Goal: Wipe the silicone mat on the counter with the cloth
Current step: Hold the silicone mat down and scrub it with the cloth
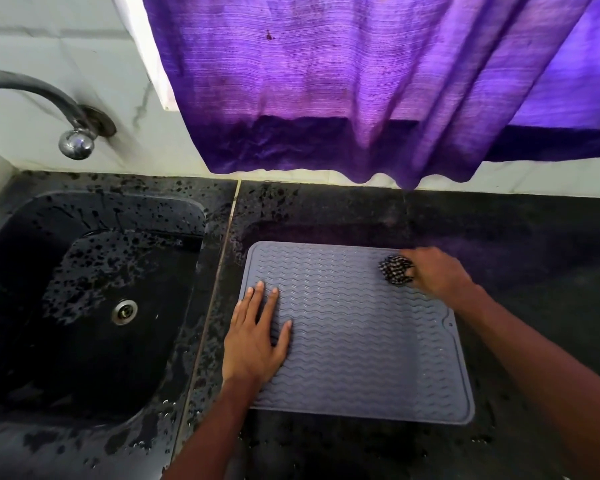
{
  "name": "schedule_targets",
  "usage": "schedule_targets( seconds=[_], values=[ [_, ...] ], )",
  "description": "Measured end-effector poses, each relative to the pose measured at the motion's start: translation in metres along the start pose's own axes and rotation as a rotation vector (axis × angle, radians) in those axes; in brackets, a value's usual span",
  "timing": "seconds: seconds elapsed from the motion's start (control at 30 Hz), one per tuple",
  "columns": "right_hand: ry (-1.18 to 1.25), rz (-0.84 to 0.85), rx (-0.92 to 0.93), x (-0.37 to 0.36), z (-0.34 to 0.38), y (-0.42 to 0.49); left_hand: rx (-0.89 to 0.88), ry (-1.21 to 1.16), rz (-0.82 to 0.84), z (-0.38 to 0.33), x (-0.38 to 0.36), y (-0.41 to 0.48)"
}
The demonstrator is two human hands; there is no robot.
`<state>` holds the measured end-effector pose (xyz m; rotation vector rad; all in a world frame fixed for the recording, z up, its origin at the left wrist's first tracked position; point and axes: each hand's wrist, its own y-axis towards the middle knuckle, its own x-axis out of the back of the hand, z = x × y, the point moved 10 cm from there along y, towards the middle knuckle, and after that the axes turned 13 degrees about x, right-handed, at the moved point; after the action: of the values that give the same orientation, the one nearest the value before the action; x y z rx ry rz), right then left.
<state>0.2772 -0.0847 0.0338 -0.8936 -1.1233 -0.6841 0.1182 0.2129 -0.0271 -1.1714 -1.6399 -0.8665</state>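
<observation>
A grey silicone mat [361, 341] with wavy ridges lies flat on the black counter [534, 254]. My left hand [253, 337] rests palm down on the mat's left edge, fingers spread, holding nothing. My right hand [433, 271] is at the mat's far right corner, closed around a bunched black-and-white patterned cloth [395, 269]. The cloth presses on the mat's surface there.
A black sink [21, 237] with a metal drain [124, 311] sits to the left, its rim wet. A curved metal tap [73, 140] comes from the white tiled wall. A purple curtain [361, 81] hangs over the counter's back edge.
</observation>
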Motion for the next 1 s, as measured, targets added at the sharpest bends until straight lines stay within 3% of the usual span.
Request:
schedule_targets(
  seconds=[0.17,0.37,0.47,0.8,1.0],
  values=[
    [0.012,-0.019,-0.029,0.008,-0.01,-0.008,-0.008,0.02,-0.001,-0.002,-0.001,0.0],
    [0.195,-0.13,0.098,0.012,0.054,0.022,-0.017,0.096,0.007,-0.005,-0.001,0.001],
    [0.103,-0.092,0.127,-0.002,0.067,0.03,-0.024,0.127,-0.001,-0.006,0.004,0.004],
    [0.16,-0.09,-0.109,-0.005,-0.051,-0.02,0.008,0.165,0.016,-0.012,0.008,0.01],
    [0.248,-0.161,0.09,-0.009,-0.049,-0.024,-0.051,0.168,0.012,-0.011,0.005,0.011]
  ],
)
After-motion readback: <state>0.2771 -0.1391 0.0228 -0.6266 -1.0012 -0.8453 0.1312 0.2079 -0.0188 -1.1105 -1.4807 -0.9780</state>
